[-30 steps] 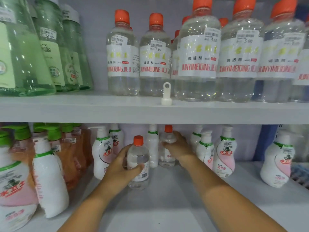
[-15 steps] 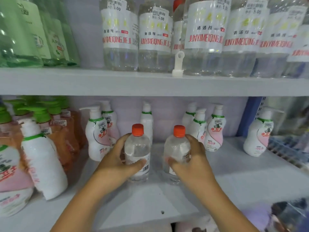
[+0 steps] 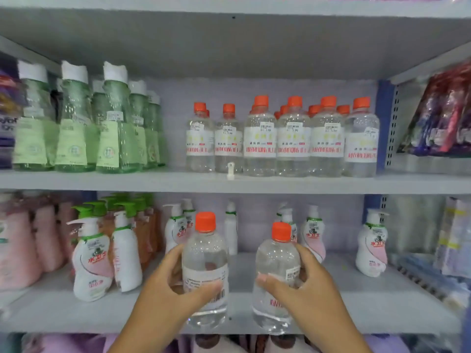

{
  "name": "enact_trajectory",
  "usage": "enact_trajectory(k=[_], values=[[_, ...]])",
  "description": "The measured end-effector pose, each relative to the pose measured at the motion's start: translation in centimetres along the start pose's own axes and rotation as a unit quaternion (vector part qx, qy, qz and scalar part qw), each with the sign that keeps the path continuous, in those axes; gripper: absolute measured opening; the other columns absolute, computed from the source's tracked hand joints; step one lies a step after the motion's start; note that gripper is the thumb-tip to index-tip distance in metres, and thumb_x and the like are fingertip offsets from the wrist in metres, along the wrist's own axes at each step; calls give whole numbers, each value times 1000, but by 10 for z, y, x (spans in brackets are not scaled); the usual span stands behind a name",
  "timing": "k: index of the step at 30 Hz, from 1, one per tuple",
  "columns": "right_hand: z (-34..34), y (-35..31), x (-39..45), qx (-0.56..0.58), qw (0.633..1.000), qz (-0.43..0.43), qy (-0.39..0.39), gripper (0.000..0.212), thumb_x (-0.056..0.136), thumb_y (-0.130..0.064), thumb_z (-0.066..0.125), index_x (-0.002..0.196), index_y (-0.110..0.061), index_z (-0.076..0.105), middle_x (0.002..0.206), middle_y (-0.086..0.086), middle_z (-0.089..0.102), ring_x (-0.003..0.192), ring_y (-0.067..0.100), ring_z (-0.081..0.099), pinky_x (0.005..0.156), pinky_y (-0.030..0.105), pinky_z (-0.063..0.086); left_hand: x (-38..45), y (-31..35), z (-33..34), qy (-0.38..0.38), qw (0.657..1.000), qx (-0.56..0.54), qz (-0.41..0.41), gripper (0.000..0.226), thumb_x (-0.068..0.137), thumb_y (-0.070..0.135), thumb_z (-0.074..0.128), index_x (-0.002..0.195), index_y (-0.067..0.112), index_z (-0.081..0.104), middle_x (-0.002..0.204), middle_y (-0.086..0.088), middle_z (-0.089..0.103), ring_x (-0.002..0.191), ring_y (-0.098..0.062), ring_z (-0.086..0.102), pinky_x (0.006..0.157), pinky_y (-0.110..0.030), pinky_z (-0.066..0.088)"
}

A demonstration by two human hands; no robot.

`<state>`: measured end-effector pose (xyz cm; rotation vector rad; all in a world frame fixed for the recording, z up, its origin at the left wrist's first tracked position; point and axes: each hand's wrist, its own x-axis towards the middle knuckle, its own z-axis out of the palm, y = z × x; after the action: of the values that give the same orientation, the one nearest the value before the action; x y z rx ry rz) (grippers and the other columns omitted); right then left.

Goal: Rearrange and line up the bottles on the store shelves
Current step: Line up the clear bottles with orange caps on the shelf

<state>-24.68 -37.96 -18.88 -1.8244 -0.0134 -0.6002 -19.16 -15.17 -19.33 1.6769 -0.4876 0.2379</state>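
Orange-capped: 2 clear bottles, left bottle (image 3: pixel 205 271) gripped by left hand (image 3: pixel 175 284), right bottle (image 3: pixel 276 278) by right hand (image 3: pixel 303 286), before lower shelf (image 3: pixel 76 314). Probably bound for matching row (image 3: pixel 280 141) above; not yet lined up.

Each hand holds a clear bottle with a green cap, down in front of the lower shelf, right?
Not quite: the caps are orange, not green. The head view shows the left hand gripping one clear bottle and the right hand the other, in front of the lower shelf.

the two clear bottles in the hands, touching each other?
Apart. Head view shows shelf between left bottle and right bottle.
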Motion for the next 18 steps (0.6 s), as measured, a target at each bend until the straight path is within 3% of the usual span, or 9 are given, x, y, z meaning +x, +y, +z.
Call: enact_trajectory(k=[3,6,9,14,18], values=[[-16,-50,-5,12,999,-44,-6,49,71,-24,89,107,-44,64,91,-23,75,81,-6,70,65,12,52,-17,70,-13,-4,998,13,66,70,45,46,90,107,61,63,109,14,77,100,-7,74,90,-36,55],[-27,-107,2,10,995,-94,-5,47,72,-32,89,108,-43,62,94,-25,74,82,-6,71,69,17,56,-15,126,-27,19,993,16,112,66,48,45,97,107,48,68,104,16,78,94,-4,74,78,-26,59],[-30,-161,23,-3,988,-155,10,42,73,-41,86,108,-39,63,95,-22,74,81,-6,70,64,13,55,7,165,-40,62,985,22,160,63,54,45,83,115,39,66,101,20,77,90,3,73,73,-18,56],[-6,-216,84,-38,977,-200,57,50,71,-52,86,110,-32,62,98,-13,72,84,2,71,78,31,60,75,182,-59,100,979,36,175,47,73,45,86,115,39,67,101,21,76,88,7,70,75,-20,54],[28,-232,134,-81,968,-221,91,73,72,-50,85,131,-27,49,105,-14,66,91,6,68,85,37,59,126,166,-63,107,984,27,141,42,75,38,88,111,34,67,96,16,75,77,8,69,66,-19,50]])
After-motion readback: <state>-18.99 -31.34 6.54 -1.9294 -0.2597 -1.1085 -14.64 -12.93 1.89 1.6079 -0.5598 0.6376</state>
